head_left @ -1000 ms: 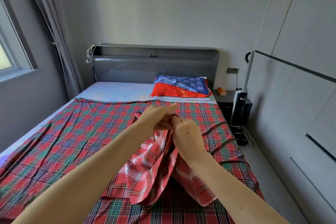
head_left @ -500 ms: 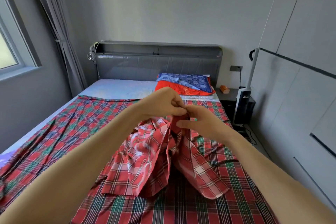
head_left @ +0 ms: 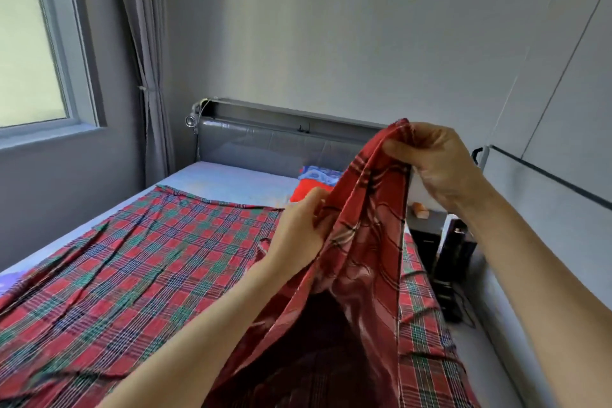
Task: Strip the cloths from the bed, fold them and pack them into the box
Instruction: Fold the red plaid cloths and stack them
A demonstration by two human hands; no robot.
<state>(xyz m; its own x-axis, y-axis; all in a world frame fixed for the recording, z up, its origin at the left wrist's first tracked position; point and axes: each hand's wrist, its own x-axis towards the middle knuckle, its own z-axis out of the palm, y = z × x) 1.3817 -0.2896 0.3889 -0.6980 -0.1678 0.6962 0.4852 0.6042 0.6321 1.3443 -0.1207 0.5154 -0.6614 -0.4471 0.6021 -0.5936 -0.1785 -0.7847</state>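
Held red cloth (head_left: 371, 225): nothing you can read — only checks.
Spread plaid cloth (head_left: 149, 258): no legible lettering.
Headboard (head_left: 281, 146), centre of frame: no legible brand.

Home bedroom: bed (head_left: 231, 182), headboard (head_left: 281, 146), curtained window (head_left: 33, 43).

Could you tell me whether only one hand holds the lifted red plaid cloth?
No, the right hand grips the lifted red plaid cloth high up and the left hand pinches it lower.
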